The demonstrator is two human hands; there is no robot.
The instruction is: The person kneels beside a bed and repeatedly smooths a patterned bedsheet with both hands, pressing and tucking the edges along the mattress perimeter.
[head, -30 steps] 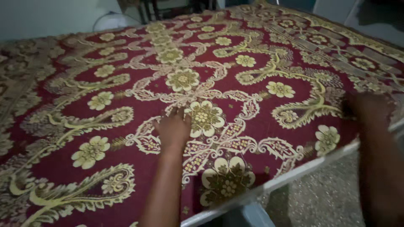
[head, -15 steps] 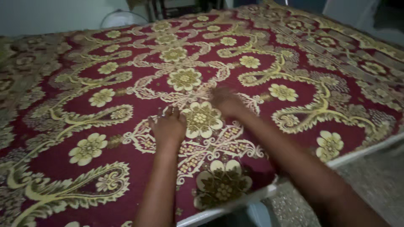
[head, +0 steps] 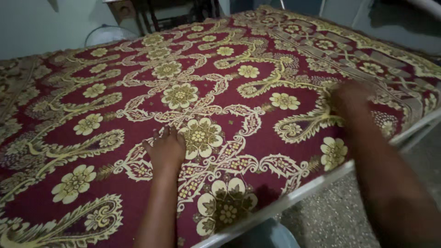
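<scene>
While the left hand (head: 166, 149) stays flat on the bedspread (head: 257, 138) beside a cream flower near the bed's near edge, fingers pressed together, the right hand (head: 350, 98) has swept from the middle out toward the right edge; it is blurred, so I cannot tell how its fingers stand. Bedspread: dark red with cream and gold flowers and scrolls, lying smooth over the whole bed, reaching the pale frame rail (head: 317, 185) at the near edge.
</scene>
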